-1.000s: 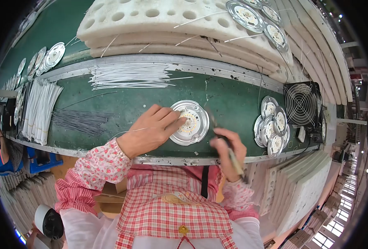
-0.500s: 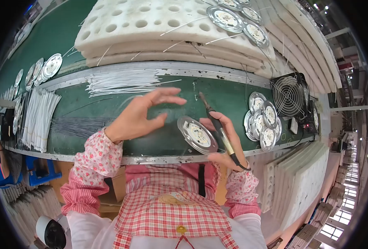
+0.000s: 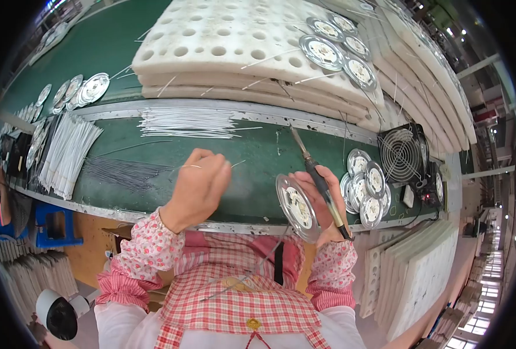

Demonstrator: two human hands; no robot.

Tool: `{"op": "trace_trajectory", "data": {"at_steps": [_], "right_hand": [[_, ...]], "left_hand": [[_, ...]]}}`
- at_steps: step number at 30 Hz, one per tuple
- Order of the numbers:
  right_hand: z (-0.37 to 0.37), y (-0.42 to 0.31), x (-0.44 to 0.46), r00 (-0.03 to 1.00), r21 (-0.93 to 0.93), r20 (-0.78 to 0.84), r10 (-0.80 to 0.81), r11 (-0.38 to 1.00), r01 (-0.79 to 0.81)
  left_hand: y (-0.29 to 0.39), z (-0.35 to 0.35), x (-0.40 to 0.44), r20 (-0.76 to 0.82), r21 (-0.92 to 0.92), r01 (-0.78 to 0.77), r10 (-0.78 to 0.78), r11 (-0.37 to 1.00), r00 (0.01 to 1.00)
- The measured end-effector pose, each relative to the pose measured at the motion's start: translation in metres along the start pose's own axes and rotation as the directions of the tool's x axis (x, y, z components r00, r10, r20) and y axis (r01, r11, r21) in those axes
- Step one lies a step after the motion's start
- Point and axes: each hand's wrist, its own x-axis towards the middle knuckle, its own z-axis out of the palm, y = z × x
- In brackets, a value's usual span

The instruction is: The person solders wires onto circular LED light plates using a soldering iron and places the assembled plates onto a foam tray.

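Note:
My left hand (image 3: 198, 189) is closed over the green bench, fingers pinched together. A thin pale wire (image 3: 239, 163) sticks out past the fingers. In my right hand (image 3: 328, 200) is a soldering iron (image 3: 322, 185), its tip pointing up and away. The same hand holds a round metal lamp plate (image 3: 297, 208) with a pale board, tilted on edge beside the iron. A thin grey wire (image 3: 243, 273) trails from below the plate across the checked apron. Behind my left hand lie bundled white wires (image 3: 188, 123); dark wires (image 3: 127, 173) lie to its left.
Stacked lamp plates (image 3: 365, 189) and a fan with a wire guard (image 3: 400, 154) stand at the right. White foam blocks with holes (image 3: 211, 35) rise behind the bench. More white wires (image 3: 67, 154) stand bundled at the left. A person's arm (image 3: 3, 198) shows at far left.
My left hand has gone from spread fingers to a closed pinch on a thin wire. The lamp plate in my right hand has tilted more upright, and a grey wire now hangs over the apron.

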Motion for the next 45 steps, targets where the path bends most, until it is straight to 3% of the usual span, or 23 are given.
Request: {"op": "trace_trajectory", "data": {"at_steps": [2, 4, 6, 8, 9, 10, 12, 14, 16, 18, 21, 24, 33, 39, 44, 45], "right_hand": [[0.003, 0.0, 0.002, 0.999, 0.03, 0.026, 0.033, 0.999, -0.034], [0.008, -0.002, 0.008, 0.995, 0.017, 0.083, 0.059, 0.998, -0.061], [0.009, 0.0, 0.015, 0.994, -0.044, 0.094, 0.047, 0.998, -0.043], [0.0, -0.001, 0.022, 0.998, -0.155, 0.062, -0.005, 0.988, 0.014], [-0.01, -0.002, 0.022, 0.989, -0.294, 0.006, -0.144, 0.945, 0.14], [-0.01, -0.018, 0.017, 0.981, -0.392, -0.076, -0.18, 0.91, 0.137], [-0.021, -0.022, 0.007, 0.914, -0.644, -0.235, -0.331, 0.757, 0.109], [-0.015, -0.018, -0.006, 0.82, -0.677, -0.458, -0.344, 0.733, -0.07], [0.001, -0.009, -0.018, 0.815, -0.688, -0.476, -0.331, 0.717, -0.111], [0.009, 0.009, -0.029, 0.881, -0.699, -0.36, -0.307, 0.714, -0.037], [0.027, 0.029, -0.028, 0.942, -0.739, -0.154, -0.299, 0.667, 0.091], [0.035, 0.038, -0.023, 0.968, -0.712, -0.089, -0.233, 0.695, 0.102], [0.039, 0.052, -0.019, 0.971, -0.655, -0.066, -0.231, 0.744, 0.132], [0.043, 0.056, -0.016, 0.955, -0.7, -0.063, -0.29, 0.694, 0.164], [0.057, 0.059, -0.02, 0.954, -0.607, -0.216, -0.205, 0.794, 0.033], [0.058, 0.062, -0.021, 0.952, -0.598, -0.231, -0.201, 0.802, 0.024]], "left_hand": [[0.022, -0.008, 0.01, -0.169, -0.491, -0.104, 0.023, 0.865, 0.985], [0.036, -0.006, 0.017, -0.232, -0.623, -0.206, 0.073, 0.754, 0.97], [0.031, 0.004, 0.02, -0.178, -0.479, -0.264, 0.202, 0.837, 0.963], [0.019, 0.003, 0.022, -0.305, -0.201, -0.337, 0.268, 0.92, 0.914], [0.015, 0.0, 0.021, -0.361, -0.075, -0.345, 0.297, 0.936, 0.884], [0.011, -0.001, 0.019, -0.411, 0.046, -0.344, 0.332, 0.938, 0.849], [-0.008, 0.009, 0.004, -0.258, 0.207, -0.361, 0.406, 0.909, 0.876], [-0.018, 0.02, -0.016, -0.037, 0.28, -0.384, 0.41, 0.88, 0.911], [-0.017, 0.019, -0.022, 0.03, 0.185, -0.316, 0.317, 0.93, 0.948], [-0.007, 0.002, -0.02, 0.051, 0.096, -0.22, 0.216, 0.971, 0.975], [-0.01, 0.022, -0.019, -0.059, 0.049, -0.118, 0.121, 0.992, 0.991], [-0.004, 0.039, -0.007, -0.137, 0.008, -0.099, 0.099, 0.995, 0.986], [-0.01, 0.056, -0.001, -0.106, 0.022, -0.081, 0.083, 0.996, 0.991], [-0.009, 0.06, 0.001, -0.108, 0.079, -0.078, 0.087, 0.994, 0.99], [-0.007, 0.058, 0.003, -0.062, 0.113, -0.06, 0.068, 0.992, 0.996], [-0.007, 0.057, 0.004, -0.095, 0.017, -0.015, 0.017, 1.0, 0.995]]}}
